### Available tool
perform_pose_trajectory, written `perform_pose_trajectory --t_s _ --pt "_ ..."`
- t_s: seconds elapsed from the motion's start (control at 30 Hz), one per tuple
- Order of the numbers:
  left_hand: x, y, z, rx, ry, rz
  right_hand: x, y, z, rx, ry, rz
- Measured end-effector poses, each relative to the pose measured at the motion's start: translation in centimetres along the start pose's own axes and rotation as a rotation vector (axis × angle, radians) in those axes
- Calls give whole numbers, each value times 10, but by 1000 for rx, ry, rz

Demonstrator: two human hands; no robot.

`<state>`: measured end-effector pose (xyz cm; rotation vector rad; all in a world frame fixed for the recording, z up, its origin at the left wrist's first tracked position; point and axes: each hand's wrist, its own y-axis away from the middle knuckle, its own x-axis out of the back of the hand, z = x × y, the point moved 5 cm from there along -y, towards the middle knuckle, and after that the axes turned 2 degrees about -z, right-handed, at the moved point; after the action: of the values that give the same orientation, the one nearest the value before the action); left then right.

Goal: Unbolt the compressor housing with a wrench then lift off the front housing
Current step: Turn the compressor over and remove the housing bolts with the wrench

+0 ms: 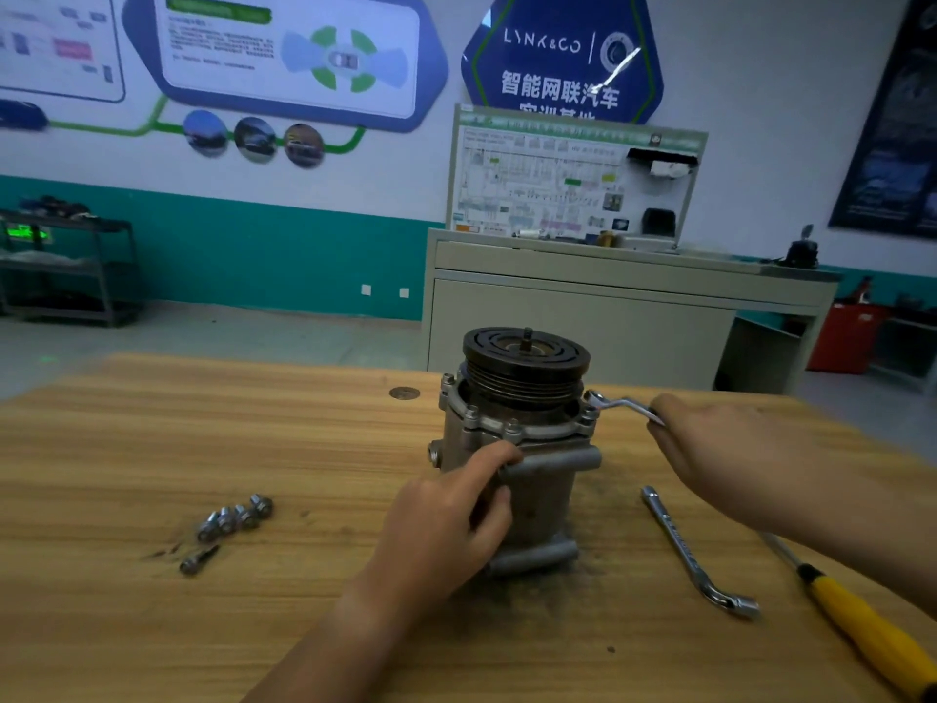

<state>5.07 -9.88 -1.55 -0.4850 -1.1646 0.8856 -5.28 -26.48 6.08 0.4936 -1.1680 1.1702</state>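
The grey metal compressor (537,479) stands upright on the wooden table (152,449), its dark grooved pulley (525,365) on top. Bolts ring the front housing flange (507,428) under the pulley. My left hand (446,525) grips the compressor body at its near left side, fingers curled round a mounting lug. My right hand (725,449) holds the handle of an offset ring wrench (616,404). The wrench's ring end sits on a bolt at the flange's right side.
Several removed bolts (236,517) lie in a cluster on the table at the left, with one more bolt (197,560) just below them. A second wrench (694,553) and a yellow-handled screwdriver (862,621) lie at the right. A grey cabinet (583,317) stands behind the table.
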Motion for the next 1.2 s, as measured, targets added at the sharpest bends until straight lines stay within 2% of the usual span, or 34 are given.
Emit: perform_pose_trajectory --t_s 0.13,0.3,0.5,0.77,1.0,1.13,1.2 --pt "-1 1 0 -3 -24 41 2 -8 -2 -9 101 -93" --pt "0 1 2 -33 -62 103 7 1 -4 44 246 -105" --pt "0 0 2 -47 -48 105 4 8 6 -81 144 -53" --pt "0 0 3 -20 8 81 7 5 -8 -16 126 -30" --pt "-3 0 3 -11 19 94 13 -3 -14 105 335 -54" --pt "-4 0 1 -7 43 80 4 -4 -6 118 246 4" --pt "-6 -1 -3 -3 41 60 3 -15 5 114 279 18"
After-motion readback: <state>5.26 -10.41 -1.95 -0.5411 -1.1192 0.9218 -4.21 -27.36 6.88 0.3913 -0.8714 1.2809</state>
